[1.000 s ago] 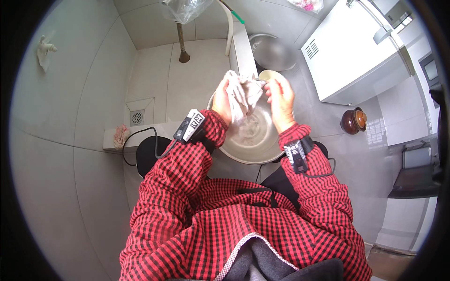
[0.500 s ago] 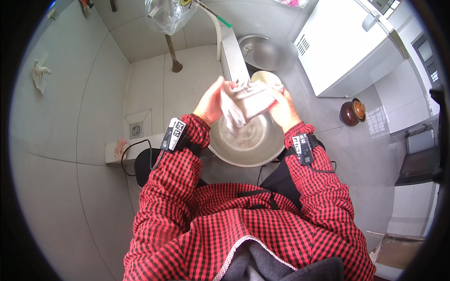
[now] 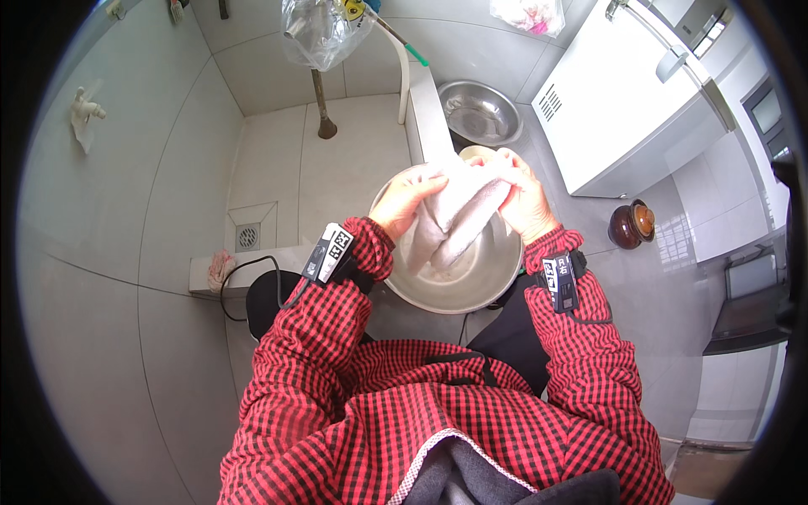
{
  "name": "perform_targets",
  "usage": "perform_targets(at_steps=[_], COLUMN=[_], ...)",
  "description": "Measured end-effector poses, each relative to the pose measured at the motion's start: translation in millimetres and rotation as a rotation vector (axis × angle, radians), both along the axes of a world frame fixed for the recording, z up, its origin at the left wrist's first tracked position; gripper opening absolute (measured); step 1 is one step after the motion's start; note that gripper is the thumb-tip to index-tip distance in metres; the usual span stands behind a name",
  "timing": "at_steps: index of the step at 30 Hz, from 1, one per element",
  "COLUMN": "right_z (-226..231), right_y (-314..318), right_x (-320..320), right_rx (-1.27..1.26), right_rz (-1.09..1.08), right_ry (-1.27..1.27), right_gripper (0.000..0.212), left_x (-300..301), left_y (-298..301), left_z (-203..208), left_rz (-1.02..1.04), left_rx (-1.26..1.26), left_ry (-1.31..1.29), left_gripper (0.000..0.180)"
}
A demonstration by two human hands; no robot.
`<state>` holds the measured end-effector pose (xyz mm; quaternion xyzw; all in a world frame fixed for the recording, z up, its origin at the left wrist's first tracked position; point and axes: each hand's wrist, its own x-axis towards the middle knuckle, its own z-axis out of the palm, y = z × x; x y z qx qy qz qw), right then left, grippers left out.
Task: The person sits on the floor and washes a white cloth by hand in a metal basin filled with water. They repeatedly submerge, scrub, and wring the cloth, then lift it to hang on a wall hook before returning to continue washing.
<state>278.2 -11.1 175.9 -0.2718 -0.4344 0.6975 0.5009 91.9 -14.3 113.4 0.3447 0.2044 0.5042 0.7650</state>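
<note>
A pale, whitish-pink cloth (image 3: 461, 206) is stretched between my two hands, its lower part hanging in two thick folds. My left hand (image 3: 406, 202) pinches its left edge, thumb on top. On the other side my right hand (image 3: 528, 206) grips the upper right corner with bent fingers. Below them a wide metal basin (image 3: 471, 295) stands on the floor between my knees. The cloth's lower end hangs over the basin's inside, and I cannot tell whether it touches the bottom. Just beyond my hands, a round cream-coloured thing (image 3: 476, 153) is mostly hidden.
A second steel basin (image 3: 484, 114) stands beyond, beside a low tiled ledge (image 3: 427, 118). To the right are a white appliance (image 3: 623, 105) and a brown lidded jar (image 3: 629, 225). At left lie a floor drain (image 3: 247, 237) and a pink cloth (image 3: 220, 270). A clear plastic bag (image 3: 324, 38) hangs at the back.
Both hands have shifted slightly right and nearer with the cloth. The cloth, bunched and blurred before, now hangs longer in two folds. The whole view has tilted a little.
</note>
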Motion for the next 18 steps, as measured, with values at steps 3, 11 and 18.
perform_targets(at_steps=[3,11,18], right_z=[-11.6,-34.3,-25.9], right_y=[5.5,16.8,15.5], right_x=[6.9,14.1,14.6], right_rx=[0.039,0.237,0.201], right_rz=[-0.079,-0.305,-0.246], right_ry=[-0.118,-0.441,-0.557], right_gripper=[0.008,0.017,0.02], left_x=[-7.4,-11.1,-19.2], left_y=[5.1,6.2,13.1], left_z=[1.5,6.4,4.4], left_rz=[0.22,0.254,0.293], left_rx=[0.076,0.114,0.255], left_ry=[0.082,0.052,0.284], left_gripper=[0.022,0.011,0.009])
